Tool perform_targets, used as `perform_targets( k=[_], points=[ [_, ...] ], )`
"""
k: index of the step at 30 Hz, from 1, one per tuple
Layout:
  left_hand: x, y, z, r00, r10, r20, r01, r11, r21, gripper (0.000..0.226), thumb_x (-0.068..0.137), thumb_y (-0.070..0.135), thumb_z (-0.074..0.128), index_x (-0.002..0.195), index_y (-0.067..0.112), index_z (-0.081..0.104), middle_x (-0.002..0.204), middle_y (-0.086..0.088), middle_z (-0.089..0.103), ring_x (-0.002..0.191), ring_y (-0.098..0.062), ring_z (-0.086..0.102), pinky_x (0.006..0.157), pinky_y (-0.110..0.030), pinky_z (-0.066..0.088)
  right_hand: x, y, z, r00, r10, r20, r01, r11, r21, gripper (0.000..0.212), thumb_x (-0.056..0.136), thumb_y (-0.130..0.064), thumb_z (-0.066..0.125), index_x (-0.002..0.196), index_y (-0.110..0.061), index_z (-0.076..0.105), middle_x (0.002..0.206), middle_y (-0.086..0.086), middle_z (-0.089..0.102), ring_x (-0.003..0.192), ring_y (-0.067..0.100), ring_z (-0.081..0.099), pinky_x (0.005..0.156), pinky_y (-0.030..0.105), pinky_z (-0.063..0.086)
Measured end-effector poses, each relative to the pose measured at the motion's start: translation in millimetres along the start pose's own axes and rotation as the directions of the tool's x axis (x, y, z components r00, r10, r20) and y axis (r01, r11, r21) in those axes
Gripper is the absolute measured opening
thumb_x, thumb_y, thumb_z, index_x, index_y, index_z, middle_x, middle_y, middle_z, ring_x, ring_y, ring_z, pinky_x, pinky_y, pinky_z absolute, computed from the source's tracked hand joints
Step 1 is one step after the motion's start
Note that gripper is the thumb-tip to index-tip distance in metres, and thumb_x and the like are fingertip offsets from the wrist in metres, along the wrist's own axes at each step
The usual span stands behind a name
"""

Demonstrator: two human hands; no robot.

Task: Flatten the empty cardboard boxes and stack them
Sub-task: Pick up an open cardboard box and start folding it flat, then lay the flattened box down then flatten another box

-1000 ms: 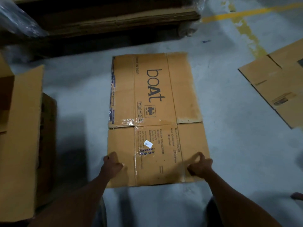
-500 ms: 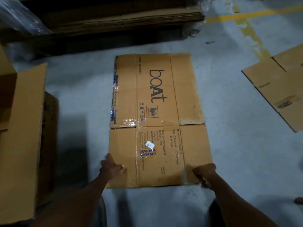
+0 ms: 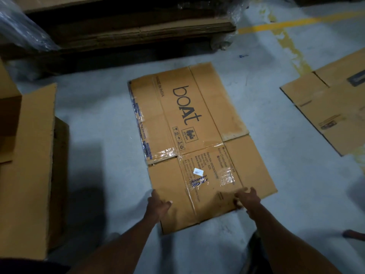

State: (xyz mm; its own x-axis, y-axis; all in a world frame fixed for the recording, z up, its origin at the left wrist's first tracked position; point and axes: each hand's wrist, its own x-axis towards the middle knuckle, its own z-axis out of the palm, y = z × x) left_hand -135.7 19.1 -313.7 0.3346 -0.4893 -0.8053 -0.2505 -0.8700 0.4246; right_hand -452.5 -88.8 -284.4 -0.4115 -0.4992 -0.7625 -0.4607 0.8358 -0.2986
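Both hands are gripping the near edge of the flattened boat box (image 3: 197, 147), lying on the concrete floor (image 3: 98, 119) short of the cardboard stack (image 3: 138, 26): left hand (image 3: 159, 204) and right hand (image 3: 246, 198), fingers curling over stiff, tape-glossed corrugated board. Best lifting evenly, keeping it flat.

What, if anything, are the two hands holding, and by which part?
Both the left hand and right hand grip the flattened brown cardboard box by its near edge.
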Motion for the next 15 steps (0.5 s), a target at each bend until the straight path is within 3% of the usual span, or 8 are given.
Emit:
perform_targets(
  k=[3, 5, 6, 8, 12, 15],
  points=[
    [-12, 14, -22, 0.997, 0.064, -0.041, -0.061, 0.995, 0.072, 0.09, 0.088, 0.036, 0.073, 0.157, 0.013, 0.021, 0.16, -0.015, 0.029, 0.145, -0.033, 0.035, 0.115, -0.041, 0.035, -38, -14, 10, 0.98, -0.177, 0.087, 0.186, 0.978, -0.096, 0.077, 0.077, -0.019, 0.074, 0.145, -0.011, 0.039, 0.138, 0.019, 0.05, 0.116, 0.036, 0.056, 0.086, 0.042, 0.054],
    [-27, 26, -42, 0.992, 0.113, -0.063, -0.107, 0.99, 0.088, 0.082, 0.089, 0.038, 0.071, 0.155, 0.014, 0.028, 0.158, -0.015, 0.033, 0.143, -0.032, 0.038, 0.114, -0.04, 0.036, -58, -18, 14, 0.945, -0.294, 0.141, 0.31, 0.944, -0.114, 0.065, 0.071, -0.023, 0.074, 0.131, -0.013, 0.051, 0.125, 0.008, 0.062, 0.104, 0.026, 0.062, 0.082, 0.039, 0.056],
    [-38, 33, -53, 0.988, 0.139, -0.072, -0.133, 0.987, 0.094, 0.078, 0.089, 0.038, 0.071, 0.153, 0.013, 0.033, 0.156, -0.015, 0.036, 0.141, -0.032, 0.04, 0.112, -0.039, 0.037, -68, -21, 16, 0.927, -0.336, 0.166, 0.355, 0.929, -0.103, 0.069, 0.068, -0.028, 0.074, 0.132, -0.014, 0.052, 0.127, 0.006, 0.062, 0.106, 0.025, 0.062, 0.086, 0.041, 0.056],
    [-63, 46, -76, 0.976, 0.201, -0.085, -0.193, 0.977, 0.092, 0.068, 0.091, 0.036, 0.069, 0.148, 0.011, 0.042, 0.151, -0.016, 0.042, 0.136, -0.031, 0.046, 0.11, -0.037, 0.039, -103, -35, 9, 0.909, -0.35, 0.228, 0.367, 0.929, -0.037, 0.072, 0.07, -0.033, 0.075, 0.136, -0.014, 0.052, 0.13, 0.006, 0.06, 0.113, 0.029, 0.061, 0.093, 0.043, 0.053],
    [-124, 58, -123, 0.94, 0.311, -0.141, -0.302, 0.95, 0.085, 0.049, 0.093, 0.034, 0.067, 0.133, 0.009, 0.058, 0.139, -0.015, 0.056, 0.126, -0.027, 0.055, 0.101, -0.028, 0.042, -194, -71, -12, 0.866, -0.33, 0.375, 0.28, 0.942, 0.183, 0.022, 0.091, -0.027, 0.064, 0.11, -0.015, 0.066, 0.113, 0.009, 0.069, 0.089, 0.029, 0.066, 0.073, 0.034, 0.051],
    [-178, 56, -156, 0.903, 0.385, -0.189, -0.379, 0.923, 0.071, 0.038, 0.093, 0.033, 0.067, 0.123, 0.01, 0.066, 0.131, -0.009, 0.063, 0.121, -0.022, 0.058, 0.093, -0.022, 0.039, -254, -91, -21, 0.802, -0.448, 0.395, 0.383, 0.893, 0.236, 0.02, 0.095, -0.025, 0.059, 0.108, -0.011, 0.066, 0.11, 0.009, 0.071, 0.084, 0.029, 0.067, 0.071, 0.032, 0.051]
  ],
)
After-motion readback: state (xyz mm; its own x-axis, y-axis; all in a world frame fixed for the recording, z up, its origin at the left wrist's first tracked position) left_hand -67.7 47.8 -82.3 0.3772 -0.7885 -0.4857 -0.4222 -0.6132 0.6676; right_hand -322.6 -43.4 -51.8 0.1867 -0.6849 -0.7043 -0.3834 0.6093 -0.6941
